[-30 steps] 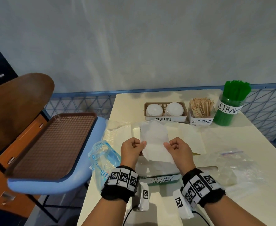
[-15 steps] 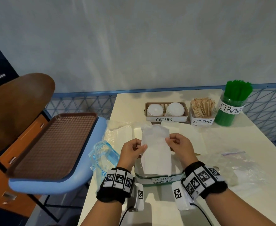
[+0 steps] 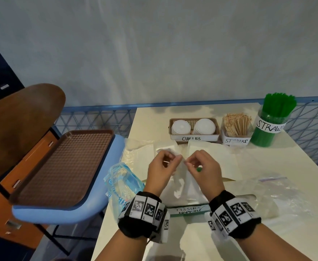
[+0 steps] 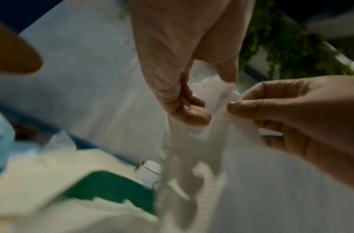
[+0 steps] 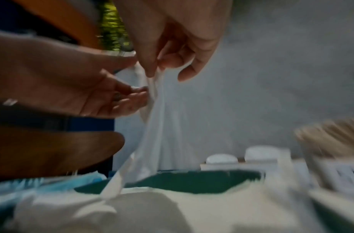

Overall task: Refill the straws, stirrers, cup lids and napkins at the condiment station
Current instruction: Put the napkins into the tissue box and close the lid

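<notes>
Fingertips of the left hand (image 3: 161,171) and right hand (image 3: 204,171) pinch one thin white paper napkin (image 3: 180,182) above the green napkin box (image 5: 192,183), both wrist views blurred.

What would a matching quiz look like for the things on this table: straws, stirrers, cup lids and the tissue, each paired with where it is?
Things:
1. straws
2. stirrers
3. cup lids
4. tissue

Places:
A. pinched between both hands
B. in the basket at the back
C. in the round jar at the far right
D. in the small box between basket and jar

Pairs: 1-C, 2-D, 3-B, 4-A
</notes>
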